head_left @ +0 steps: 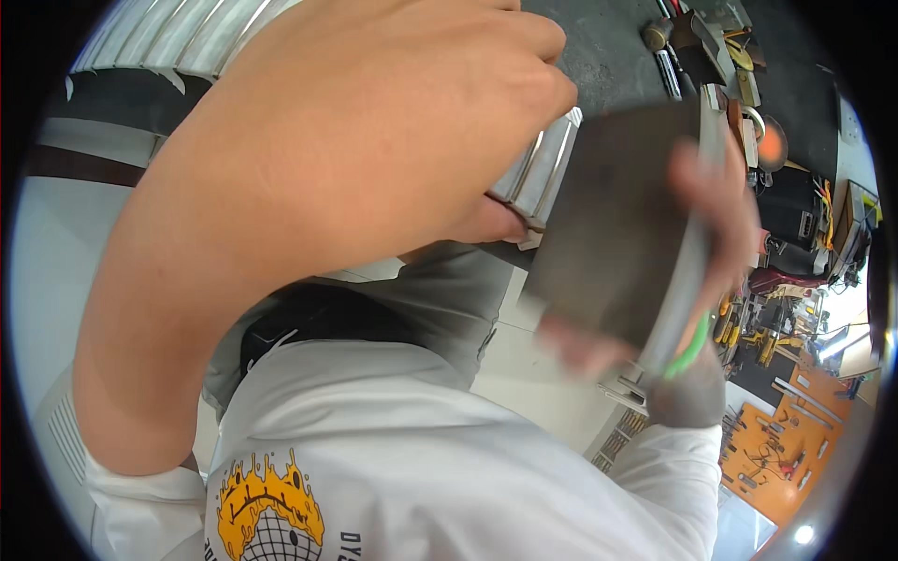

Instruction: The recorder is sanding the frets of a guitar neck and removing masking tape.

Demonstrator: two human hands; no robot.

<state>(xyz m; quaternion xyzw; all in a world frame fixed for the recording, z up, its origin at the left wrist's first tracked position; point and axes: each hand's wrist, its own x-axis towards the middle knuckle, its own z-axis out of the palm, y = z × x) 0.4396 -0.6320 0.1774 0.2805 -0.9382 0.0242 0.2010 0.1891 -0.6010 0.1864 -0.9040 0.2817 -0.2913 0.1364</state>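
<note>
My left hand [440, 112] is large in the upper middle, its fingers curled down over a silvery ribbed metal strip [544, 173]. The thumb shows beneath the strip's near end, and most of the grip is hidden behind the back of the hand. To its right, my right hand [730, 220] is closed around a thick rectangular slab [617, 215] with a dark grey face and a pale edge. Slab and fingers are smeared by motion. The slab is tilted beside the strip's end; whether they touch, I cannot tell. A green band [692, 348] circles my right wrist.
More ribbed silvery metal [178, 37] lies at the upper left. A dark worktop [608, 47] spreads behind my hands, with a mallet [658, 35] and other hand tools along its right part. Farther right hangs an orange tool board [762, 467]. Pale floor tiles [510, 374] show below.
</note>
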